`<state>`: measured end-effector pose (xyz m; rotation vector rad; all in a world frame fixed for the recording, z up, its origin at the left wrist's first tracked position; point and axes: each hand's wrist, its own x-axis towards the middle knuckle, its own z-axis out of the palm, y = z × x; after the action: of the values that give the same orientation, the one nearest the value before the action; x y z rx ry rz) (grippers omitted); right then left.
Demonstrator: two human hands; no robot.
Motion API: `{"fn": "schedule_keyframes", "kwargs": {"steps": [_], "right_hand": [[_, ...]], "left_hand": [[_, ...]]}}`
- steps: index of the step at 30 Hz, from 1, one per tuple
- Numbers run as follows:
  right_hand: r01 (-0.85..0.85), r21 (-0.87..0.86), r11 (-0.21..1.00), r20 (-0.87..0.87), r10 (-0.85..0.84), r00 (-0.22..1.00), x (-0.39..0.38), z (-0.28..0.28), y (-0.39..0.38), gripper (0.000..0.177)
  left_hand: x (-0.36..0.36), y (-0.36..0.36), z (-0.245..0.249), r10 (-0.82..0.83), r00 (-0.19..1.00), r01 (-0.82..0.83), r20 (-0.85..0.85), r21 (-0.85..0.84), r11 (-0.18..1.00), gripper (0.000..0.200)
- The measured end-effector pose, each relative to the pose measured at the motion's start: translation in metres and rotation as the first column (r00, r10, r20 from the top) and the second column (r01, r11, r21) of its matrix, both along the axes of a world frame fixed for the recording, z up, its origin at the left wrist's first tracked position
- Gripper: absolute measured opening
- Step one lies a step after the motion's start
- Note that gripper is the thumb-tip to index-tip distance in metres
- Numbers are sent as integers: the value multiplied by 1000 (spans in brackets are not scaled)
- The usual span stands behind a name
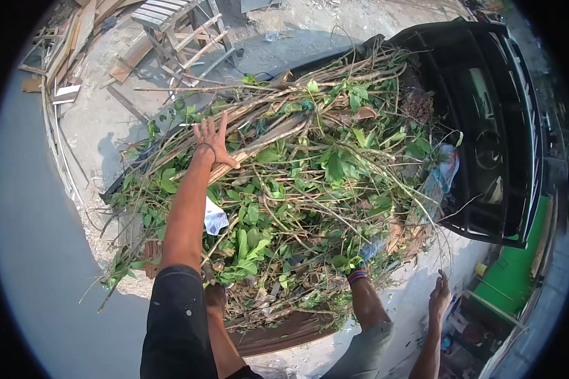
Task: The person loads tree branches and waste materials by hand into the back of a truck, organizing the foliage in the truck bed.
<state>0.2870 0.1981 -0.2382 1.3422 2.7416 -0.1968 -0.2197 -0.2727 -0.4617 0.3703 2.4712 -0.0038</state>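
My left hand [215,142] is open, fingers spread wide, palm down against a bundle of long cut branches [275,132] at the upper left of the pile. Leafy green cuttings [253,249] and thin twigs lie heaped below it. A white and blue packet [215,218] rests among the leaves beside my left forearm. On the right, my right hand [440,294] hangs off the pile's edge with its fingers stretched out, and nothing shows in it. A thin twig's drooping end is close to its fingertips.
The pile lies behind a black vehicle cab [487,132]. Bare legs stand in the cuttings, one with a red and blue band [357,275]. A blue plastic bag [447,167] sits near the cab. Loose planks [76,38] and a slatted wooden stand [164,12] are on the ground.
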Motion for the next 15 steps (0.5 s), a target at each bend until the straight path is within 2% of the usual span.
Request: {"fn": "schedule_keyframes", "kwargs": {"steps": [1, 2, 3, 4, 5, 7, 8, 10, 11, 15], "right_hand": [[4, -12, 1000, 51, -3, 999, 15, -5, -7, 27], [9, -21, 1000, 57, -8, 998, 30, -15, -11, 27], [-95, -3, 995, -15, 95, 995, 41, -24, -18, 27], [-192, 24, 981, -86, 194, 977, 50, -32, -23, 26], [-184, 17, 983, -85, 185, 979, 56, -39, -26, 26], [3, -85, 996, 34, 0, 999, 51, -38, -37, 26], [6, -89, 996, 31, -3, 1000, 47, -36, -41, 26], [123, -144, 982, 5, -123, 992, 37, -32, -49, 27], [95, -153, 984, -36, -102, 994, 35, -31, -50, 28], [97, -144, 985, -24, -102, 995, 40, -29, -49, 28]], "left_hand": [[-5, 6, -11, -8, 1000, 8, 2, -3, 1000, 151], [-7, 8, -22, 32, 994, -28, 102, -38, 999, 151], [-5, 9, -33, 77, 976, -62, 202, -80, 995, 151], [1, 13, -44, 74, 988, -62, 138, -91, 994, 149], [1, 13, -51, 67, 988, -53, 140, -98, 994, 149], [-1, 10, -52, 78, 995, -76, 66, -29, 997, 150], [-3, 6, -50, 91, 995, -92, 30, 39, 995, 150], [-1, -1, -57, 100, 994, -97, -41, 74, 992, 150], [-1, -5, -62, 114, 988, -101, -105, 117, 988, 150], [-11, -10, -78, 81, 996, -77, -32, 102, 992, 149]]}}
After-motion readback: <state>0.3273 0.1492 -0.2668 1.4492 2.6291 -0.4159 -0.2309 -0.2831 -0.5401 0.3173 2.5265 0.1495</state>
